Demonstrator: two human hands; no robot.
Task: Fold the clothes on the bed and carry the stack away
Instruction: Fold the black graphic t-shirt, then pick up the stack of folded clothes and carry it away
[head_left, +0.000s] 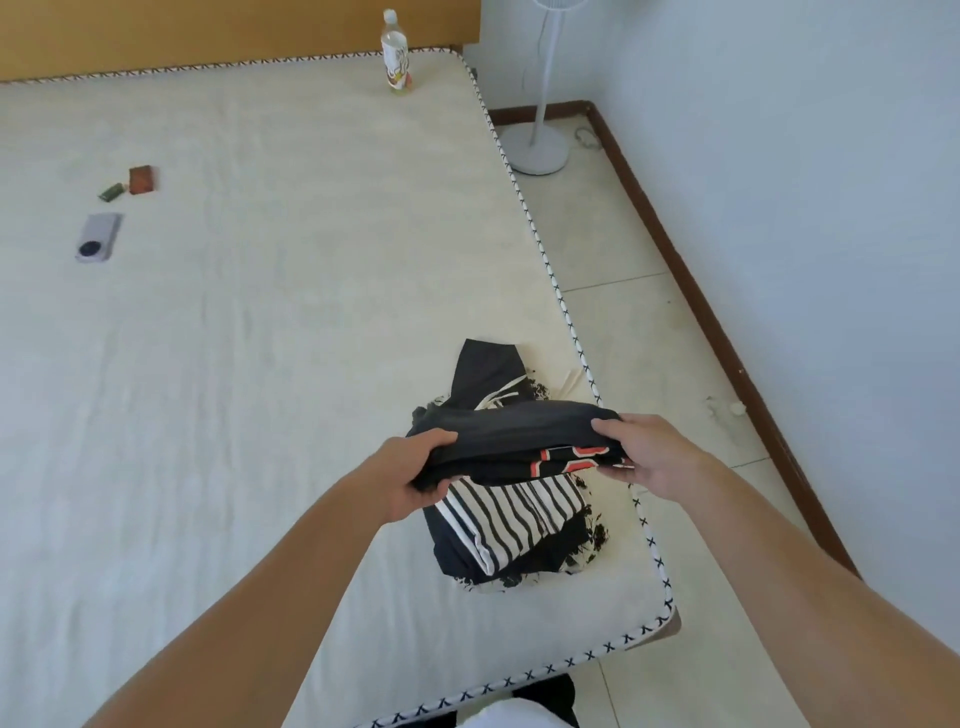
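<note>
Your left hand (415, 475) and right hand (647, 457) each grip an end of the folded black garment (519, 431), fingers curled, above the clothes stack (519, 525) at the bed's (260, 338) four o'clock corner.

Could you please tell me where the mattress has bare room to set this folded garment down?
Bare: the wide stretch of cream mattress between the striped clothes pile, grey phone and clear plastic bottle. Crowded: the right edge, under the pile.

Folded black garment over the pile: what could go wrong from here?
1. The black garment is held only at its ends by the left hand and right hand, so its folds may sag open.
2. The clothes pile lies near the mattress edge; a nudge might tip it off.
</note>
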